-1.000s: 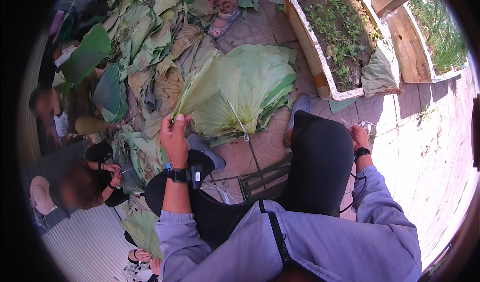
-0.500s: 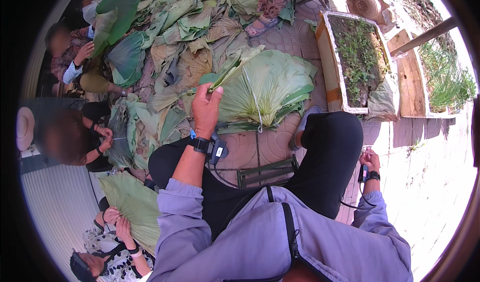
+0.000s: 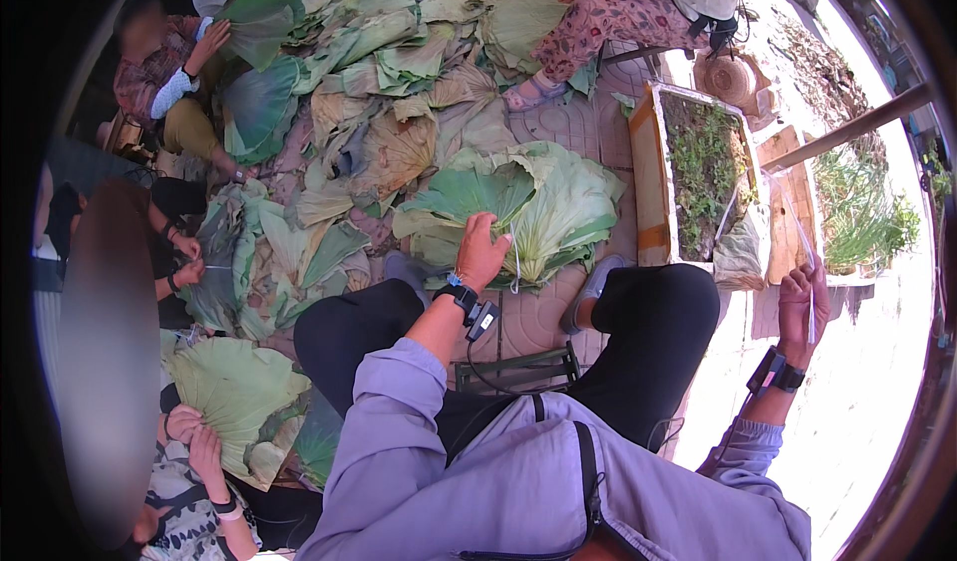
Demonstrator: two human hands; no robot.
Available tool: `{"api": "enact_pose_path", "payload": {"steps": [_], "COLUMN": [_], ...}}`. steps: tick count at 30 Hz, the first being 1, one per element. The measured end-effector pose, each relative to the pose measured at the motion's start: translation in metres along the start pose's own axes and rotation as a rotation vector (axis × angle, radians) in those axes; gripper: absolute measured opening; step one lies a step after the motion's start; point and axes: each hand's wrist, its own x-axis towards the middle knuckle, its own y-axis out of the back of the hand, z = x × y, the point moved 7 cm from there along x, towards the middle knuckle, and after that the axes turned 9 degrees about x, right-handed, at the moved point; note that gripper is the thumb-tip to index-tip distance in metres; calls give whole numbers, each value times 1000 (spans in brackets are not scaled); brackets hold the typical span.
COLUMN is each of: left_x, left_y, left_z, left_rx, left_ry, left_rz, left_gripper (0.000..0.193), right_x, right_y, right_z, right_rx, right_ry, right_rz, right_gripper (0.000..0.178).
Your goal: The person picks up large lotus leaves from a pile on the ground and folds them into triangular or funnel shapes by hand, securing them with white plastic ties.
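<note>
My left hand [image 3: 482,254] is closed on the stem end of a large green lotus leaf [image 3: 469,194]. That leaf lies spread over the left part of a stack of pale green lotus leaves [image 3: 573,207], fanned out on the paving between my feet. A thin white tie [image 3: 515,265] hangs at the stack's near edge, just right of my left fingers. Out to the right, my right hand [image 3: 800,307] is raised and pinches a thin white strip [image 3: 811,324], which sticks out above and below the fingers.
Loose lotus leaves [image 3: 369,93] cover the ground ahead and left. Planter boxes [image 3: 653,177] with green plants stand at the right, beside a straw hat [image 3: 725,81]. Co-workers handle leaves at the left; another person sits at the far side. A folding stool [image 3: 523,367] is below me.
My left hand has lowered its leaf onto the stack, where it now lies spread. My right hand has risen and moved outward, with the white strip now showing in it.
</note>
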Motion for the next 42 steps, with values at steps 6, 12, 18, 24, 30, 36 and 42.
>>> {"api": "enact_pose_path", "payload": {"steps": [6,12,18,24,30,36,42], "left_x": [-28,-58,-58,-39,-38,-45,-69], "left_y": [-54,-83,-80,-44,5,64,91], "left_z": [-44,-61,-44,57,57,64,103], "left_rx": [16,71,-292,-1526,-1537,-1398,-957], "left_ry": [127,241,344,452,426,416,213], "left_rz": [-288,-503,-642,-697,-275,-57,-328], "left_gripper": [63,78,47,48,29,23,24], "right_x": [5,-4,-28,-49,-71,-82,-90], "right_y": [-107,-143,-101,-88,-88,-103,-158], "right_z": [86,198,298,329,350,355,367], "right_rx": [-220,-383,-810,-1210,-1211,-957,-577], "right_ry": [-125,-425,-802,-900,-958,-978,-912], "right_rz": [-247,-325,-326,-588,-682,-659,-600], "right_gripper": [40,32,25,17,16,20,31]}}
